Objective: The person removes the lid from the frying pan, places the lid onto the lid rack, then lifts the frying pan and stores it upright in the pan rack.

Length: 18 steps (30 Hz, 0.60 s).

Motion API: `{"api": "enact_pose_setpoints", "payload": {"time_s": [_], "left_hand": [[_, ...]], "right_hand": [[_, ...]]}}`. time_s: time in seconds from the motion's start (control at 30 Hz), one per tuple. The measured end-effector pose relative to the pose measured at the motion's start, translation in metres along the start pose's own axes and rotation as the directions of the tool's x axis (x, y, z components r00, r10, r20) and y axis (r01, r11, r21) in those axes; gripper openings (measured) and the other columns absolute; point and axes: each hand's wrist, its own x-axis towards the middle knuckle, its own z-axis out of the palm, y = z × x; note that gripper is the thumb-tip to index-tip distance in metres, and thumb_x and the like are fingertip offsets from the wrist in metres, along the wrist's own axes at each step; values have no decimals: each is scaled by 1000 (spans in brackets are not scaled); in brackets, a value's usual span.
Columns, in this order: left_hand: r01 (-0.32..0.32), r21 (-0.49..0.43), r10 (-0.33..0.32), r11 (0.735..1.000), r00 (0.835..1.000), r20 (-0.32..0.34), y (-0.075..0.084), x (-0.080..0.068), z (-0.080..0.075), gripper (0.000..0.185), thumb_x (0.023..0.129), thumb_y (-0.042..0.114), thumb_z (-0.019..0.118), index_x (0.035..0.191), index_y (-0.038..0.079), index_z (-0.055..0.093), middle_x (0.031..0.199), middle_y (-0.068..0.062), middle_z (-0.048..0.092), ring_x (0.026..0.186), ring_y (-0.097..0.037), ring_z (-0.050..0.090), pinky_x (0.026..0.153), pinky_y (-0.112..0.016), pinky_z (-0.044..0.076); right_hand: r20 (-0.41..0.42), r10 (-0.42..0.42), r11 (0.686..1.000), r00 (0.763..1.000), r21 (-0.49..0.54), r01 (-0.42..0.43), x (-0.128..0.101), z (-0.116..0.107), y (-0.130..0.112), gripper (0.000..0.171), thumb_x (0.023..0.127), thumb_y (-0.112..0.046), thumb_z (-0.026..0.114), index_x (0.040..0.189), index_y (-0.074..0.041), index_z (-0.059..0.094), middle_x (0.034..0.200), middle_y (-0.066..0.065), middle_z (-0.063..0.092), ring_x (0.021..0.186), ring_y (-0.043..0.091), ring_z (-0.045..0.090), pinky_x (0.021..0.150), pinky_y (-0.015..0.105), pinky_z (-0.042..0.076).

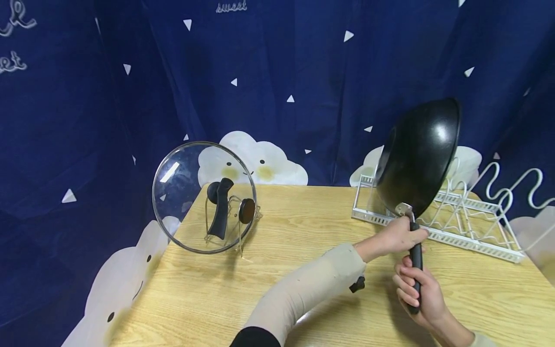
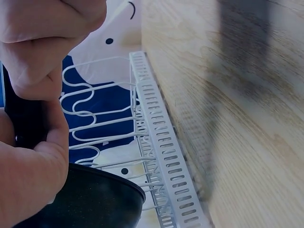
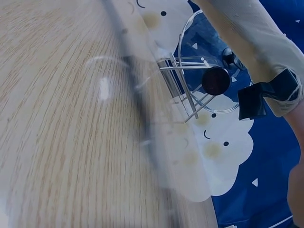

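Observation:
A black wok [image 1: 418, 154] stands tilted on its side over the left part of a white wire rack [image 1: 472, 241], its handle pointing down toward me. My left hand [image 1: 400, 235] grips the black handle [image 1: 416, 258] close to the metal bracket by the pan. Lower on the same handle, my right hand [image 1: 422, 291] has its fingers curled round the end. From the left wrist, the curled left hand [image 2: 35, 161] shows around the handle, with the wok's rim [image 2: 118, 180] beside the rack's slotted rail [image 2: 166, 147]. The right wrist view shows my left forearm's sleeve [image 3: 251, 42].
A glass lid [image 1: 182, 212] with a black knob leans upright in a wire stand [image 1: 240, 231] on the table's left side. Wavy white dividers [image 1: 498, 193] rise from the rack's right part. A blue curtain [image 1: 277, 62] hangs behind the wooden table [image 1: 299, 217].

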Motion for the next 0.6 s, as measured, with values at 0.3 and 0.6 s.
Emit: {"api": "enact_pose_setpoints", "payload": {"time_s": [0.3, 0.6], "left_hand": [[17, -17, -16, 1000, 999, 30, -1, 2, 2, 17, 89, 22, 59, 81, 9, 53, 57, 3, 65, 52, -2, 57, 51, -16, 40], [23, 23, -23, 999, 1000, 9, -2, 6, 3, 16, 87, 22, 60, 81, 9, 51, 55, 3, 63, 52, -1, 56, 52, -15, 41]], "right_hand": [[-48, 16, 999, 999, 35, -14, -3, 0, -1, 40, 95, 1, -2, 101, -4, 38, 70, 0, 9, 51, 8, 15, 45, 18, 28], [-52, 37, 997, 998, 73, -33, -3, -1, -4, 39, 96, 0, 1, 100, -4, 39, 71, -2, 9, 51, 7, 14, 48, 17, 31]]}}
